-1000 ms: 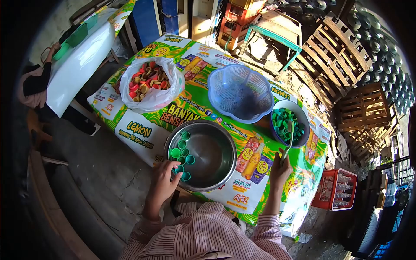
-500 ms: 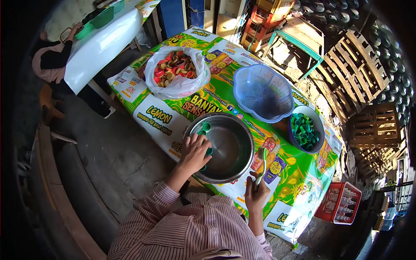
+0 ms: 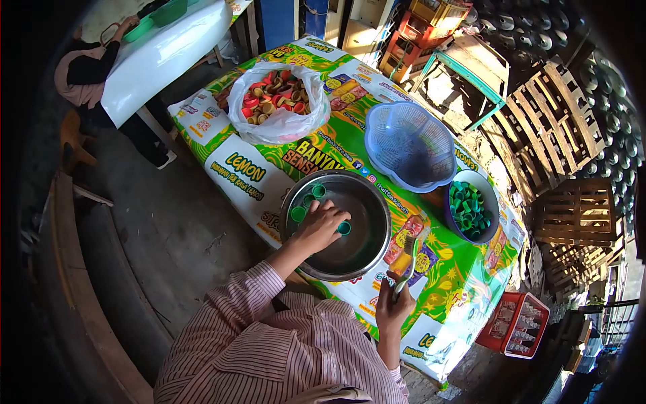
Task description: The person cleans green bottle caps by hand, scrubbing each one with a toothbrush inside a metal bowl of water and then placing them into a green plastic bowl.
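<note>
My left hand reaches into a steel bowl, its fingers curled round a green bottle cap. Several more green caps lie inside the bowl along its left side. My right hand grips the handle of a green-and-white toothbrush, bristle end up, just right of the bowl. Behind the bowl sits a blue plastic basket. To its right is a purple bowl filled with green caps.
A white plastic bag of red and tan caps stands on the printed table cover. Beyond are a teal-framed table, wooden pallets and a red crate. A person works at another table, upper left.
My left hand has moved right inside the bowl, with a green cap now at its fingertips. The toothbrush stays in my right hand, slightly lower. The view has shifted a little.
</note>
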The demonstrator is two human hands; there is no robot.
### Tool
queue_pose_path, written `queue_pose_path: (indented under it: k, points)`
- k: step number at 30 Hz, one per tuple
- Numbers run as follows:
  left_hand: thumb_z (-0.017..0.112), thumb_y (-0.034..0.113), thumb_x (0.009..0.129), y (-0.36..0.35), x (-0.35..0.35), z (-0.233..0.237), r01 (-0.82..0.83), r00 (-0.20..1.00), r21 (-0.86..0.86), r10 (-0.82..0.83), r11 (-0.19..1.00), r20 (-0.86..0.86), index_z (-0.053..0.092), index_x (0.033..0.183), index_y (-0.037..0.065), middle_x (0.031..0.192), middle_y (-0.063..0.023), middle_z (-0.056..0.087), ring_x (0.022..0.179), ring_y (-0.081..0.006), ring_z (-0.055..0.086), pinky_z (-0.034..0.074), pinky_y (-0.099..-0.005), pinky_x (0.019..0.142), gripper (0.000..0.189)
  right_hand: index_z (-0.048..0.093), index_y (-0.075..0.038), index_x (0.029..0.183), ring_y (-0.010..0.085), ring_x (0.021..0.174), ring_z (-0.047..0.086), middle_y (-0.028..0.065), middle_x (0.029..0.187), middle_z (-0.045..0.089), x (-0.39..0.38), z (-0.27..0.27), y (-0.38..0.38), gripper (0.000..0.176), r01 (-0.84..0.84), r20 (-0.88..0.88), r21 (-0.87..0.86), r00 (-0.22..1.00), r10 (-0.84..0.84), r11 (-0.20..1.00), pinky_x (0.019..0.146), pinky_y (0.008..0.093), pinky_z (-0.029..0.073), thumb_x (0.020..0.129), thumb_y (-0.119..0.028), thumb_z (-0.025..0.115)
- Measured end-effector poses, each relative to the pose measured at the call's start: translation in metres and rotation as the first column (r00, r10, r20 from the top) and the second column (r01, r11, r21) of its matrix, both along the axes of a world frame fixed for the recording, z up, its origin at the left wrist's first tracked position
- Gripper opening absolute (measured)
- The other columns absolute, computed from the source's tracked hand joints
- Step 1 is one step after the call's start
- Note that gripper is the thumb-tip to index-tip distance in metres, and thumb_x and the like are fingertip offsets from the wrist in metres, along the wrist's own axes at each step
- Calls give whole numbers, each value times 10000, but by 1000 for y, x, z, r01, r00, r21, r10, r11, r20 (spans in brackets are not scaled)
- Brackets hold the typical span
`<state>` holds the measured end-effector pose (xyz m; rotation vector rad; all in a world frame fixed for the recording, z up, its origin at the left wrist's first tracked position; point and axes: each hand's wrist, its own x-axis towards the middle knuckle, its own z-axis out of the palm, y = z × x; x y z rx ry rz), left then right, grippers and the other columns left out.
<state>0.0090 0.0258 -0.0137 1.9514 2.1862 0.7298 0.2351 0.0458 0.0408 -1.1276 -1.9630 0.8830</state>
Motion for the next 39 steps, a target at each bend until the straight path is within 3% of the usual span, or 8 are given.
queue_pose_path:
  k: [9, 15, 18, 23, 26, 30, 35, 39]
  points:
    - [697, 110, 618, 2, -4, -12, 34, 999, -14, -35, 999, -28, 581, 919, 132, 931, -14, 519, 957, -206, 473, 329, -379, 808, 323, 613, -10, 910, 27, 401, 322, -17, 455, 391, 1, 0, 1, 136, 7, 10, 20, 1000, -7, 1000, 398, 208, 246, 774, -6, 603]
    - [661, 51, 620, 7, -6, -3, 127, 947, -51, -106, 991, 303, 533, 1065, 84, 955, -68, 507, 869, -277, 542, 420, -367, 833, 464, 614, -28, 907, 36, 389, 336, -11, 453, 396, 0, -3, 1, 135, -5, 8, 4, 1000, 5, 1000, 393, 220, 255, 773, -20, 609]
    - [664, 42, 616, 7, -4, 1, 60, 973, 90, -78, 994, 217, 422, 1243, 89, 972, -94, 528, 839, -282, 557, 437, -367, 800, 674, 601, -25, 942, 41, 384, 334, -9, 457, 402, 1, -5, 3, 165, -18, 16, -12, 1000, 18, 1000, 392, 223, 258, 778, -33, 608]
    - [661, -14, 603, 7, -5, 9, 74, 911, 103, -110, 992, 397, 87, 1408, 103, 881, -113, 564, 823, -269, 557, 451, -367, 775, 995, 486, -5, 1188, 112, 395, 439, 59, 495, 471, -3, -15, 5, 365, -58, 56, -143, 996, 66, 988, 415, 254, 330, 828, -38, 536]
    - [661, -21, 611, 5, -2, 14, 12, 886, 102, -58, 995, 460, -8, 1407, 94, 867, -111, 571, 803, -249, 568, 465, -342, 763, 1046, 370, -132, 1323, 308, 552, 579, 141, 670, 581, -6, -24, 7, 489, -200, 207, 83, 962, 180, 976, 498, 414, 435, 852, -72, 486]
    - [665, -14, 619, 1, -1, 23, 5, 824, 111, -67, 994, 563, -97, 1393, 87, 856, -109, 584, 780, -231, 582, 474, -324, 761, 1091, 404, -193, 1312, 285, 534, 572, 124, 676, 575, -12, -15, 5, 514, -361, 323, 88, 892, 317, 928, 478, 391, 433, 826, -69, 519]
    - [682, -3, 613, -8, -2, 29, -29, 768, 82, -30, 996, 639, -180, 1364, 68, 861, -117, 609, 771, -222, 598, 478, -312, 769, 1146, 418, -217, 1303, 260, 498, 552, 100, 630, 547, -14, -18, 14, 522, -264, 379, 118, 903, 203, 957, 451, 382, 425, 817, -64, 528]
    - [686, 5, 620, -11, -4, 33, -41, 754, 87, -27, 995, 656, -204, 1355, 71, 883, -125, 617, 789, -223, 608, 480, -310, 773, 1156, 403, -220, 1313, 246, 509, 558, 85, 655, 563, -17, -20, 10, 542, -360, 361, 127, 885, 295, 924, 455, 378, 429, 811, -63, 534]
